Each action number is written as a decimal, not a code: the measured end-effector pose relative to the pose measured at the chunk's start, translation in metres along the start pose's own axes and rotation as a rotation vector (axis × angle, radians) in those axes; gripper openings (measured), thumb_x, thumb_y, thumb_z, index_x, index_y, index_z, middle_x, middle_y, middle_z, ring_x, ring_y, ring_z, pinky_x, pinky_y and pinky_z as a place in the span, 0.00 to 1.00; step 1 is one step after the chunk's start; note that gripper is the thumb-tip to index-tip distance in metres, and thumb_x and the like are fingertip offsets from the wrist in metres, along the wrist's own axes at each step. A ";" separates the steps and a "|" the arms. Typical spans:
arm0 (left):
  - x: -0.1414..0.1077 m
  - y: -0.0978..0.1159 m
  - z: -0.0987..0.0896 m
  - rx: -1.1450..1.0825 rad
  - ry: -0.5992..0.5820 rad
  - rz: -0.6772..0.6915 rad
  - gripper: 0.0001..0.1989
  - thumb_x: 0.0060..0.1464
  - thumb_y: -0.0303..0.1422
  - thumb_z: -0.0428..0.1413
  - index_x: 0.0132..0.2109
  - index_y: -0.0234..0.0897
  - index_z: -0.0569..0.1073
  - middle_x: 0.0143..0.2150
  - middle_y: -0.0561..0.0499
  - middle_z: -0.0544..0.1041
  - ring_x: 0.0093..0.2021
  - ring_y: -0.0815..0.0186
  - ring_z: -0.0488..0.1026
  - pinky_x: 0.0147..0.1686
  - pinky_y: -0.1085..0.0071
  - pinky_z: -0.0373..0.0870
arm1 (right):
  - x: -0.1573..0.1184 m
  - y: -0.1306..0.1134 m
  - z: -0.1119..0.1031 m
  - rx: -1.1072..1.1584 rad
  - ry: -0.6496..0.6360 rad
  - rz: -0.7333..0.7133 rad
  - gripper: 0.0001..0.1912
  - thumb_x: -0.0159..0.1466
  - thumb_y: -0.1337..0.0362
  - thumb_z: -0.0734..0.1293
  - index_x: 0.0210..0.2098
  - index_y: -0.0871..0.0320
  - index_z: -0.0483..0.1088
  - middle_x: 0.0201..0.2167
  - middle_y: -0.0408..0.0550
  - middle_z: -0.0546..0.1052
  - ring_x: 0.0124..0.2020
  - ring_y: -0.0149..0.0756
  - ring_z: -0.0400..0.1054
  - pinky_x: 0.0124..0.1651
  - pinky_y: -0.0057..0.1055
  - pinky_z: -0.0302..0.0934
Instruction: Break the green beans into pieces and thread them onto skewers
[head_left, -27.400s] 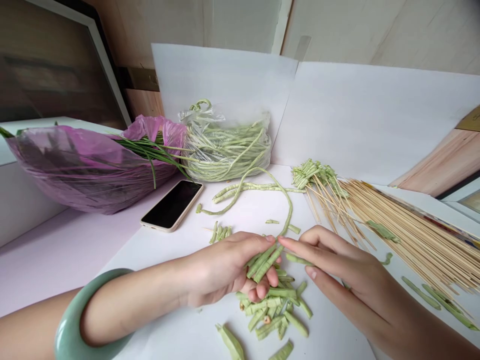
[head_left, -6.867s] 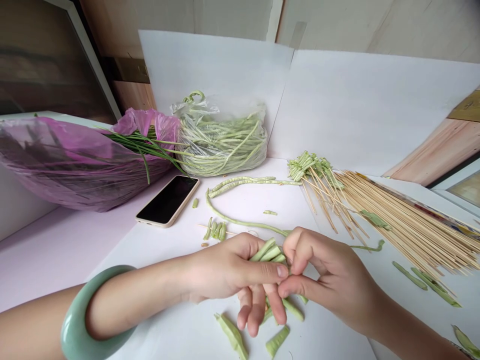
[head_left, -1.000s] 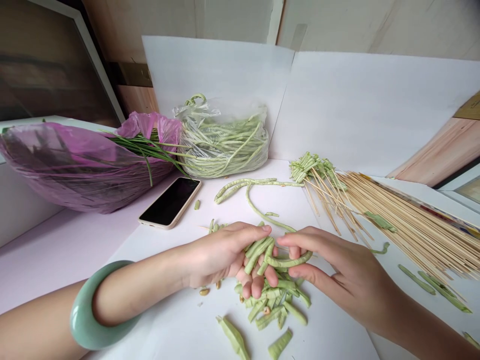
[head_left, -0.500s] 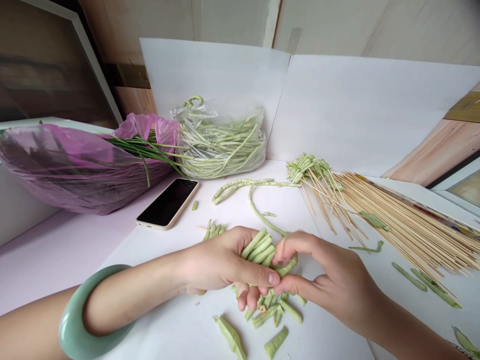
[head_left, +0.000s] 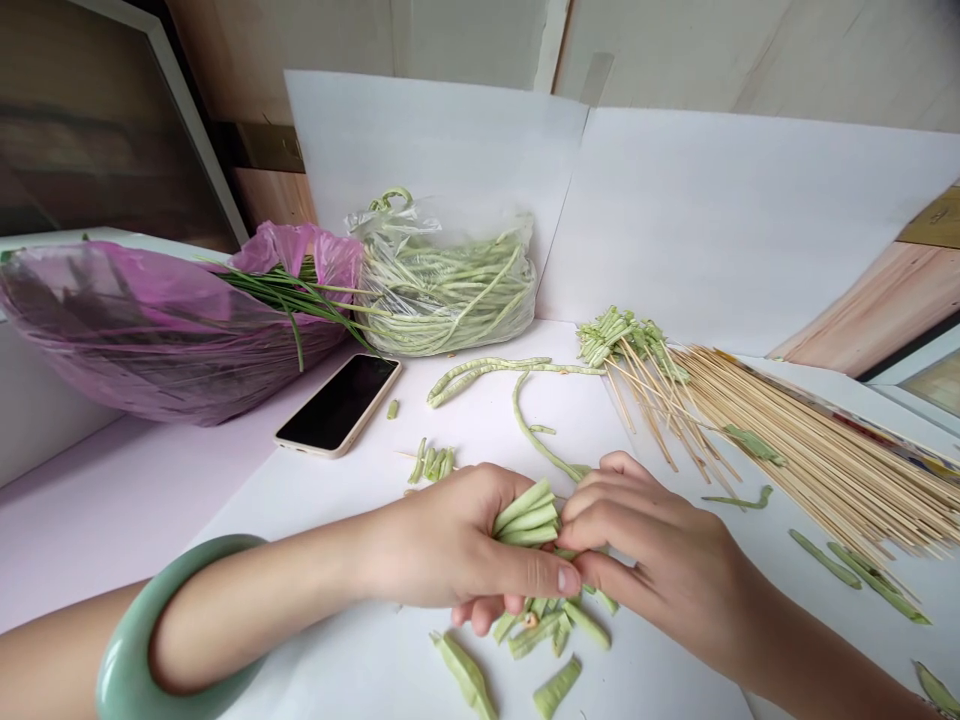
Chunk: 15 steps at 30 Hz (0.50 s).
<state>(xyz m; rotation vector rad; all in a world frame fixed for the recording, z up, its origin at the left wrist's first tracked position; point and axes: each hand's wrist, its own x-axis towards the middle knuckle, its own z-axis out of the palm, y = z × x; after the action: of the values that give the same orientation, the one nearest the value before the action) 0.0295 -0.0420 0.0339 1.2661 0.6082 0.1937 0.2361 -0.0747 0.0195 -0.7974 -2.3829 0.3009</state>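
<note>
A bunch of cut green long bean pieces (head_left: 529, 516) sits in my left hand (head_left: 457, 540), which is closed round it with the thumb laid across the front. Close against that thumb, my right hand (head_left: 637, 540) pinches a long bean (head_left: 541, 445), whose thin tail runs up and back over the white surface. The pinched end is mostly hidden by my fingers. Below both hands lie loose bean pieces (head_left: 556, 625). Behind my left hand rest short pieces threaded on a skewer (head_left: 433, 463).
A phone (head_left: 341, 405) lies left of centre. Behind it stand a purple bag (head_left: 165, 340) of greens and a clear bag of long beans (head_left: 450, 290). Bamboo skewers (head_left: 810, 440) spread across the right, beside finished bean skewers (head_left: 619, 335). White boards (head_left: 750, 220) stand at the back.
Both hands have shifted slightly down and right, and my right fingers have curled in closer to the bunch. The long bean's tail has moved slightly right.
</note>
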 end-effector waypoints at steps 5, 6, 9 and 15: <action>-0.006 0.004 0.002 0.141 0.009 0.099 0.16 0.55 0.39 0.60 0.28 0.35 0.64 0.19 0.61 0.61 0.17 0.78 0.55 0.15 0.80 0.52 | -0.002 -0.010 -0.001 -0.144 -0.021 -0.029 0.09 0.66 0.76 0.60 0.32 0.58 0.64 0.26 0.41 0.68 0.29 0.32 0.59 0.41 0.36 0.55; -0.007 0.005 0.002 0.163 -0.002 0.127 0.17 0.56 0.38 0.59 0.27 0.35 0.62 0.19 0.61 0.60 0.19 0.78 0.55 0.17 0.80 0.52 | -0.001 -0.012 -0.003 -0.177 -0.026 -0.047 0.10 0.66 0.76 0.59 0.31 0.58 0.64 0.25 0.42 0.67 0.28 0.33 0.59 0.41 0.37 0.55; -0.009 0.010 0.004 0.215 -0.028 0.185 0.18 0.56 0.35 0.59 0.24 0.34 0.61 0.22 0.60 0.57 0.24 0.76 0.53 0.23 0.78 0.52 | 0.001 -0.021 -0.007 -0.293 -0.063 -0.128 0.13 0.62 0.79 0.57 0.26 0.58 0.63 0.23 0.43 0.65 0.27 0.33 0.57 0.44 0.38 0.57; -0.010 0.010 0.006 0.192 -0.176 0.149 0.17 0.54 0.33 0.60 0.24 0.34 0.62 0.21 0.60 0.57 0.24 0.76 0.53 0.23 0.80 0.54 | -0.005 -0.038 0.002 -0.378 -0.046 -0.190 0.17 0.63 0.79 0.54 0.24 0.55 0.62 0.22 0.42 0.67 0.27 0.35 0.62 0.52 0.40 0.58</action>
<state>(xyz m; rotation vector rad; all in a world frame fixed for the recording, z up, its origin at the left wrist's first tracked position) 0.0260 -0.0492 0.0474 1.4981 0.3878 0.1478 0.2202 -0.1081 0.0296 -0.7244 -2.5730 -0.2177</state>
